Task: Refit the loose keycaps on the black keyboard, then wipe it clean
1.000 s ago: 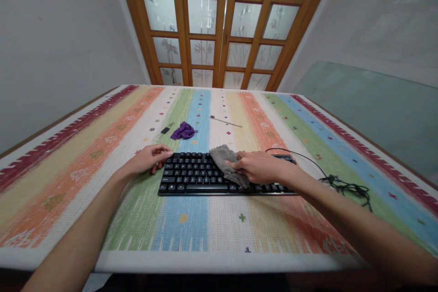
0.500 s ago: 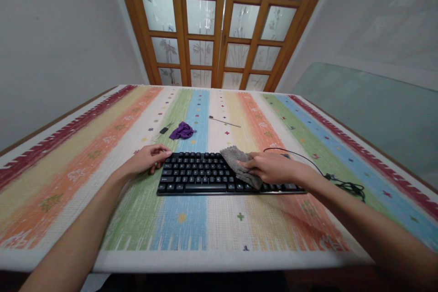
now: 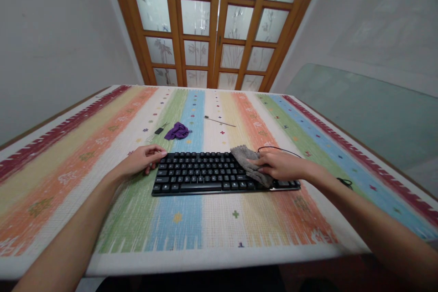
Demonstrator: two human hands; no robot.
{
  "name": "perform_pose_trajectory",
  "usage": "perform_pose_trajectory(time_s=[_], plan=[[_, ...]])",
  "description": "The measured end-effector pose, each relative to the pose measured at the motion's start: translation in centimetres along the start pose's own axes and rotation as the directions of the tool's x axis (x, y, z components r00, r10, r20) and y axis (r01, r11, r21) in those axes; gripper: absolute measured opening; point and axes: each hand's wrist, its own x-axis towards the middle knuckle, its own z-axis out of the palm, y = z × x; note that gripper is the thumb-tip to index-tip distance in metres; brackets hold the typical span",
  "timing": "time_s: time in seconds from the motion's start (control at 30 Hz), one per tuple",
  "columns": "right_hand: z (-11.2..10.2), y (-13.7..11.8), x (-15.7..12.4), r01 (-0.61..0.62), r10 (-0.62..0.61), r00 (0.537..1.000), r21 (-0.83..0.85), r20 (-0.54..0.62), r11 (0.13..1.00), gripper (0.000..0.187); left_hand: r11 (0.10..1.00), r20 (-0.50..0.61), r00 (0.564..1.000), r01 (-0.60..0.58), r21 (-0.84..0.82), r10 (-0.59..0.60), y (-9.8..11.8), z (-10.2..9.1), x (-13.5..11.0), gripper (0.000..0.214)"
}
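A black keyboard point(image 3: 198, 173) lies flat on the striped tablecloth point(image 3: 219, 223). At its upper left corner is my left hand point(image 3: 143, 159), thumb on the edge and fingers curled beside it, steadying the keyboard. My right hand point(image 3: 278, 164) presses a grey cloth point(image 3: 251, 166) onto the keys right of the middle. The cloth and hand cover much of the keyboard's right side. A black cable point(image 3: 280, 149) runs from behind the keyboard to the right, partly hidden by my right forearm.
Beyond the keyboard lie a crumpled purple cloth point(image 3: 177, 131), a small black object with thin metal parts point(image 3: 159, 131) and a thin brush-like stick point(image 3: 221, 121). A glass-paned wooden door point(image 3: 214, 27) stands behind the table, and a pale green panel point(image 3: 359, 118) is at the right.
My right hand and the grey cloth have slid right across the keys, uncovering more of them. My left hand stays at the corner. The whole view has shifted slightly.
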Motion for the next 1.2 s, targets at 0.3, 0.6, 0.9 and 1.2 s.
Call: perform_pose_trajectory(time_s=[0.3, 0.6, 0.9, 1.2], plan=[[-3.9, 0.9, 0.1, 0.022, -0.020, 1.000, 0.308, -0.010, 0.951, 0.041, 1.000, 0.009, 1.000, -0.012, -0.009, 0.012, -0.3, -0.1, 0.2, 0.045], [-4.8, -5.0, 5.3, 0.232, -0.158, 0.939, 0.225, -0.305, 0.946, 0.035, 1.000, 0.025, 1.000, -0.011, -0.013, 0.012, -0.8, -0.1, 0.5, 0.044], [-2.6, -14.5, 13.6, 0.401, -0.400, 0.838, -0.079, -0.371, 0.913, 0.032, 0.983, -0.032, 0.998, -0.051, -0.177, 0.046, -1.3, 0.0, 0.7, 0.062], [-1.5, -16.9, 15.9, 0.327, -0.364, 0.908, -0.190, -0.208, 0.926, 0.033, 0.989, -0.083, 0.996, -0.007, -0.149, -0.006, -0.8, 0.0, 0.6, 0.069]])
